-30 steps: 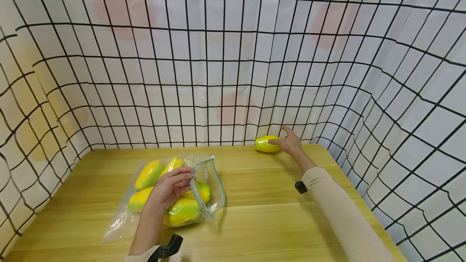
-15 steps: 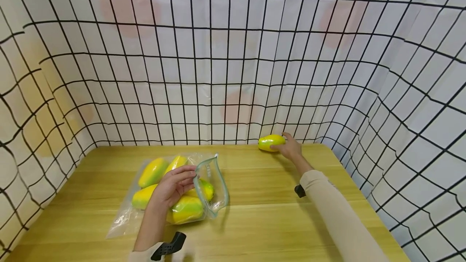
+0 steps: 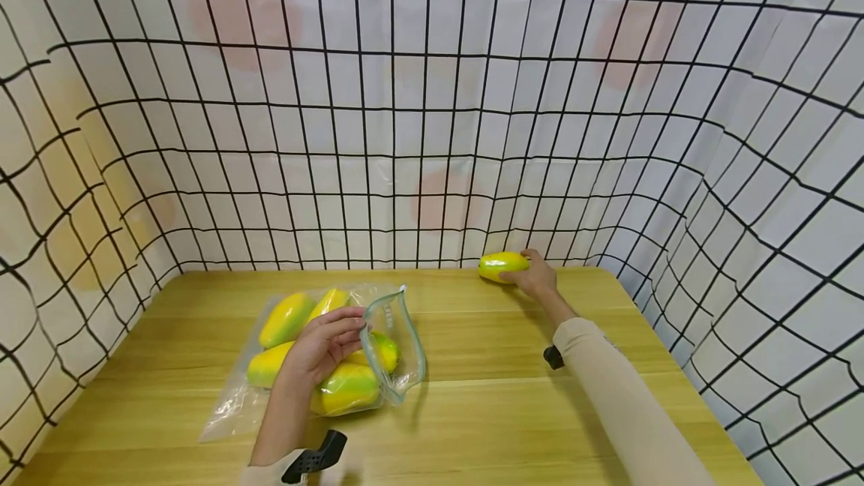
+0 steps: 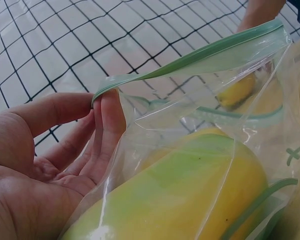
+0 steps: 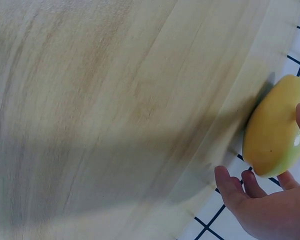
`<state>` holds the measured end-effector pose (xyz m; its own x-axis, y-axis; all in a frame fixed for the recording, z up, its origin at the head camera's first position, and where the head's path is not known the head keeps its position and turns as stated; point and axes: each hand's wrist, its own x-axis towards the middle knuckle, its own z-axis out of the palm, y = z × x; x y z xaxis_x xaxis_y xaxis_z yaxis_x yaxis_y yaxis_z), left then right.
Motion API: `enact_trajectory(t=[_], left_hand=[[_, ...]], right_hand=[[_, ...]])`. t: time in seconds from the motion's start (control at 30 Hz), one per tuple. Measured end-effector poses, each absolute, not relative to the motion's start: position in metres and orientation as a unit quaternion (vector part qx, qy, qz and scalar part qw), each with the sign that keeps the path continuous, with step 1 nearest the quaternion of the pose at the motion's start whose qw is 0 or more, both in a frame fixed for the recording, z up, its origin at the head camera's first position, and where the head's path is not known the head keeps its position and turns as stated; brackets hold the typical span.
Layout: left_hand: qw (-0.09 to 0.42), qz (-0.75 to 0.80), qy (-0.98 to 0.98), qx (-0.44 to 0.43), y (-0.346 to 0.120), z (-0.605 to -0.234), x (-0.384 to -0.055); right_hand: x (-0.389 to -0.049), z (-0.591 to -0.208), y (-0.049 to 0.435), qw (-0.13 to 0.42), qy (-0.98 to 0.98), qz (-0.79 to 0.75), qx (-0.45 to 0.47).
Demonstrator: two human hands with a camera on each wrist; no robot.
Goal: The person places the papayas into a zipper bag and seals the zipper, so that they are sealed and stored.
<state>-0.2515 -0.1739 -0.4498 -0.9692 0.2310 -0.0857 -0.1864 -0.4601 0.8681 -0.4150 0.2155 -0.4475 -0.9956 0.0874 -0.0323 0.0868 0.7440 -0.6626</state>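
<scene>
At the table's back edge, my right hand (image 3: 538,277) grips the right end of a glossy yellow-green papaya (image 3: 501,267). In the right wrist view its thumb lies on the papaya (image 5: 275,127), a finger reaches behind, and the other fingers are off it. My left hand (image 3: 322,343) pinches the green zip rim of a clear zip bag (image 3: 226,415) between thumb and fingers, and the bag's mouth gapes to the right. Several papayas (image 3: 349,388) lie inside, partly hidden by my left hand. Close up in the left wrist view, one bagged papaya (image 4: 190,185) sits beneath the raised rim (image 4: 190,57).
The wooden table (image 3: 486,418) carries the bag on its left half. A black wire grid (image 3: 425,133) backed by pale sheeting rises along the back and both sides, close behind the papaya at the rear.
My right hand has closed its thumb and fingers round the end of the lone papaya. My left hand keeps its pinch on the bag rim. The head view has shifted slightly.
</scene>
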Motion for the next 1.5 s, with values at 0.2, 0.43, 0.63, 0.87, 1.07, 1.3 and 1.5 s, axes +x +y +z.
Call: enact_trajectory(t=[0.2, 0.43, 0.63, 0.87, 1.07, 1.3, 1.5], left_hand=[[0.123, 0.853, 0.507, 0.019, -0.1741, -0.4497, -0.2518], [0.123, 0.854, 0.504, 0.02, -0.1741, -0.4504, -0.2521], [0.123, 0.855, 0.504, 0.023, -0.174, -0.4509, -0.2509], [0.123, 0.855, 0.504, 0.016, -0.1736, -0.4511, -0.251], [0.122, 0.854, 0.505, 0.024, -0.1745, -0.4508, -0.2515], [0.121, 0.857, 0.5, 0.034, -0.1749, -0.4512, -0.2512], [0.119, 0.856, 0.502, 0.03, -0.1742, -0.4509, -0.2513]], right_hand=[[-0.4161, -0.4498, 0.2155, 0.005, -0.934, 0.355, -0.049], [-0.4172, -0.4507, 0.2131, 0.0, -0.931, 0.361, -0.048], [-0.4161, -0.4516, 0.2123, -0.009, -0.934, 0.356, -0.042], [-0.413, -0.4515, 0.2135, 0.0, -0.932, 0.36, -0.046], [-0.4119, -0.4511, 0.2135, 0.004, -0.929, 0.367, -0.052], [-0.4126, -0.4518, 0.211, 0.003, -0.93, 0.363, -0.054], [-0.4109, -0.4509, 0.2087, 0.001, -0.933, 0.355, -0.051]])
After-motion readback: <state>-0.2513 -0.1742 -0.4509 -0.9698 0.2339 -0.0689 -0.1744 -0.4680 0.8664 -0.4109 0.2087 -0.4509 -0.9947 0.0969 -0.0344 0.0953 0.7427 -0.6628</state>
